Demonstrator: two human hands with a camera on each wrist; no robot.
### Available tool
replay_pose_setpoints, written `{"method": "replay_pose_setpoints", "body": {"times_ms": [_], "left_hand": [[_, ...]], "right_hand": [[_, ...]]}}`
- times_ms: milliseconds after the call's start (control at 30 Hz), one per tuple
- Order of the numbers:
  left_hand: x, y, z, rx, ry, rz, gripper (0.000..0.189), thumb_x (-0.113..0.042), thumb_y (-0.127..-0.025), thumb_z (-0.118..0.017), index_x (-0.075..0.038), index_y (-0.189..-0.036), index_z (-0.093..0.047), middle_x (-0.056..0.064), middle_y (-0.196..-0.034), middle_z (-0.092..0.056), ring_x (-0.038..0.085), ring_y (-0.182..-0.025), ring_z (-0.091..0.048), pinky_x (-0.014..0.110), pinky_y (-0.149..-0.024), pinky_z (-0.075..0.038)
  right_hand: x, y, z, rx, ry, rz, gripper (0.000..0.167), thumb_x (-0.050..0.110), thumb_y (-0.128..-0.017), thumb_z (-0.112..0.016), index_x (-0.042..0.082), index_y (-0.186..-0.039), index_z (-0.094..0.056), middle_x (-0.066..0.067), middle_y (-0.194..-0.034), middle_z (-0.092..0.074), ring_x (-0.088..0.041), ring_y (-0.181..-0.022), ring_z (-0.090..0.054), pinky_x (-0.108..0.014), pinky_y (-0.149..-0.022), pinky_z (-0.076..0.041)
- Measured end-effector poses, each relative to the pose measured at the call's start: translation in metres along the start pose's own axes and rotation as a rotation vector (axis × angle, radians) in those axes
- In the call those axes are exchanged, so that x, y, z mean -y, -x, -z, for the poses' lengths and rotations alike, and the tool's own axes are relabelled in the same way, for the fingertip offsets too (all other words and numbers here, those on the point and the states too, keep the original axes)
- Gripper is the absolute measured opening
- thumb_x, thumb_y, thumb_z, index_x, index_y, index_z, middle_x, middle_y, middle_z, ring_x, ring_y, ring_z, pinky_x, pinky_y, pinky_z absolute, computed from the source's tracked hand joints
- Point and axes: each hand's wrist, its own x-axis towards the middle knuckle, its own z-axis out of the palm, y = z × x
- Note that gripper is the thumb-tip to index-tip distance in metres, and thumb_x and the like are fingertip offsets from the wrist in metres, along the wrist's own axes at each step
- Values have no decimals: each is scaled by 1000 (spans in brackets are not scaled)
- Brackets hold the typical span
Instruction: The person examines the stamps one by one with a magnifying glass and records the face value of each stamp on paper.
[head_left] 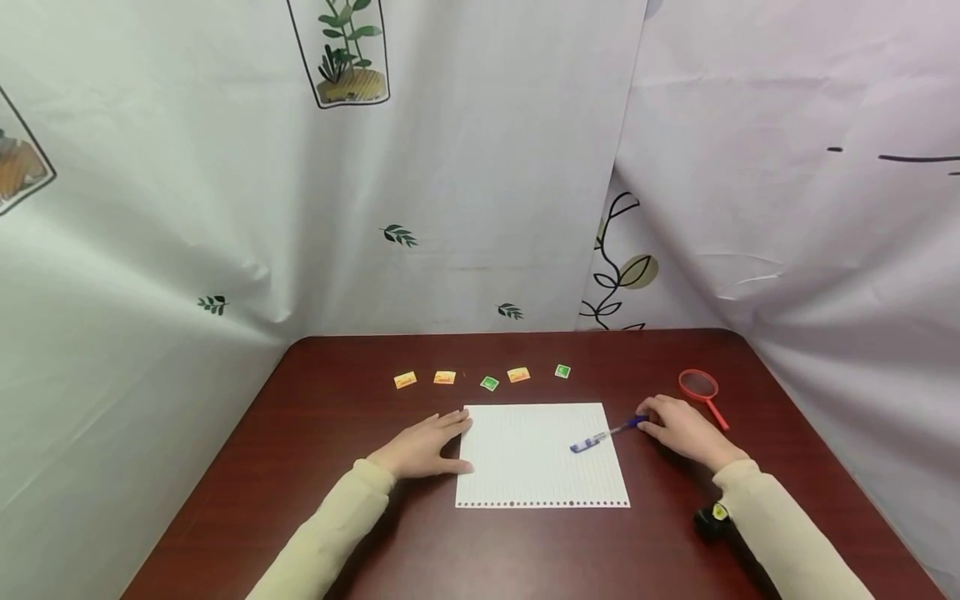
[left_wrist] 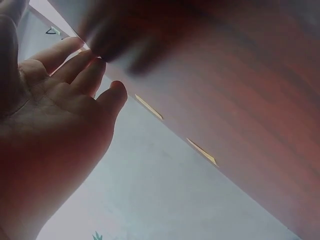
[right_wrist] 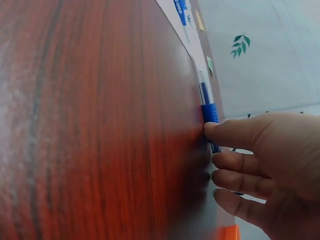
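Observation:
A sheet of white lined paper (head_left: 536, 471) with holes along its near edge lies on the table. My left hand (head_left: 423, 447) rests at the sheet's left edge, fingers stretched out and thumb apart; its palm (left_wrist: 55, 110) shows in the left wrist view. To the right, my right hand (head_left: 686, 429) pinches a clear-barrelled pen (head_left: 592, 442) by its blue end. In the right wrist view the thumb lies on the pen's blue grip (right_wrist: 210, 113), with the other fingers (right_wrist: 240, 182) bent below. The pen's other end reaches over the right part of the paper.
A red magnifying glass (head_left: 699, 384) lies beyond my right hand. Several small orange and green cards, among them an orange one (head_left: 405, 380) and a green one (head_left: 562, 371), form a row behind the paper. A small black object (head_left: 708, 522) sits beside the right sleeve. Printed cloth (head_left: 480, 183) hangs behind the table.

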Motion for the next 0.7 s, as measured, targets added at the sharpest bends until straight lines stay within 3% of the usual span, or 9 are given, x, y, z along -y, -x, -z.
{"method": "replay_pose_setpoints", "body": {"times_ms": [567,700], "left_hand": [[-14,-19,0,10,13,5,85,-59,-90,-68,-9,-154,-42,8,-161,-35,32,-147,-35,49,-115,-35],[-15,-21,1,16,13,11,86,-59,-90,-67,-10,-155,-41,7,-162,-33,27,-148,-34,48,-111,-39]], "right_hand": [[1,-4,1,36,2,5,13,14,-87,-79,9,-92,-68,6,-75,-54,-9,-69,-49,-29,-62,-45],[1,-4,1,41,4,-2,12,14,-88,-78,10,-90,-67,7,-73,-53,-8,-67,-48,-28,-61,-43]]}}
